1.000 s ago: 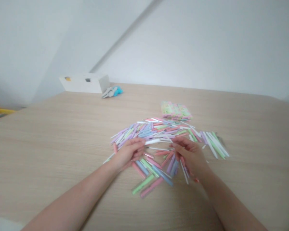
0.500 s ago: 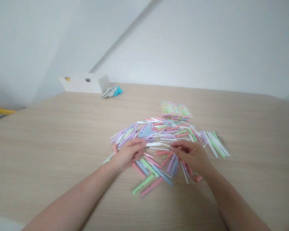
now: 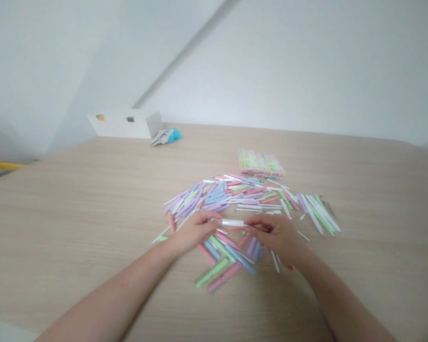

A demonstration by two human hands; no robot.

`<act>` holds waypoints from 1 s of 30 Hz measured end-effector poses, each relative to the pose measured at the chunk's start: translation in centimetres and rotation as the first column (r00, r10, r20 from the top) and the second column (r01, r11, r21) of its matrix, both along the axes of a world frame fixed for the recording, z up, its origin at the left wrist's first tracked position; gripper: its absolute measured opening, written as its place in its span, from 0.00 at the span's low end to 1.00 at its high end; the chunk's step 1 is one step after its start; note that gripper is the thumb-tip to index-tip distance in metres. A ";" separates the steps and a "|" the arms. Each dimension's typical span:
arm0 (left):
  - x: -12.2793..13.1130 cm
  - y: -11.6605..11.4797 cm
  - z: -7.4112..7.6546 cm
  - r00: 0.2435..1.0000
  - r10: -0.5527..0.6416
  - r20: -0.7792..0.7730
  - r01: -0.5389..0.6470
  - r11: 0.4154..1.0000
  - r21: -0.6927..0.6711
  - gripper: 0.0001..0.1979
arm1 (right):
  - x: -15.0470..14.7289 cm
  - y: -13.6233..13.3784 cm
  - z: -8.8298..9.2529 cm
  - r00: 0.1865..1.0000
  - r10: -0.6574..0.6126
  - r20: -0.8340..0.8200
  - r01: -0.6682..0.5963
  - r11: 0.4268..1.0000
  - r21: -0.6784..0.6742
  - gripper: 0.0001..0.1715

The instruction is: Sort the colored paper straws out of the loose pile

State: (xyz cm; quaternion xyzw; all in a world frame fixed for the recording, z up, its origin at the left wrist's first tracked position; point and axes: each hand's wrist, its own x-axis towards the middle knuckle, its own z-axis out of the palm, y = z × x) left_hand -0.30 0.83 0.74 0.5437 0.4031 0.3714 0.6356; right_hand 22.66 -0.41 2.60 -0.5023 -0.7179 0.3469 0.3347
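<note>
A heap of pastel pen parts [image 3: 235,194], pink, green, blue, purple and white, lies spread on the wooden table [image 3: 74,190]. My left hand [image 3: 194,231] pinches one end of a white pen barrel [image 3: 232,222] held just above the heap. My right hand [image 3: 278,235] is closed at the barrel's other end, fingertips touching it. More coloured barrels [image 3: 224,259] lie under and in front of both hands.
A small stack of pastel boxes [image 3: 259,164] stands just behind the heap. At the far left of the table sit a white box [image 3: 126,122] and a grey and blue bundle [image 3: 166,136]. A white wall rises behind.
Both hands have come closer together over the heap. The white barrel in my left hand now meets the fingertips of my right hand.
</note>
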 end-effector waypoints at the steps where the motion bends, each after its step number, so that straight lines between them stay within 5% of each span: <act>1: 0.0 0.0 -0.1 1.000 -0.006 0.007 0.006 1.000 -0.009 0.17 | 0.0 0.1 -0.1 1.000 -0.009 -0.008 0.009 1.000 -0.009 0.11; 9: -0.4 0.5 -1.2 0.991 -0.032 0.131 0.043 0.996 -0.081 0.16 | 0.2 -0.2 2.1 0.975 -0.047 -0.217 0.002 0.979 -0.203 0.16; 14: -0.4 0.6 -0.9 0.980 -0.006 0.197 0.027 0.994 -0.103 0.15 | 1.7 0.7 1.1 0.877 -0.110 -0.467 0.024 0.982 -0.186 0.16; 20: -0.4 0.6 -0.8 0.973 0.005 0.230 0.021 0.994 -0.108 0.14 | 1.3 0.6 1.1 0.939 -0.123 -0.320 0.083 0.987 -0.134 0.08; 30: -0.6 0.9 -1.3 0.982 -0.031 0.188 0.042 0.998 -0.056 0.15 | 0.7 0.8 0.6 0.939 -0.168 -0.300 0.141 0.984 -0.110 0.13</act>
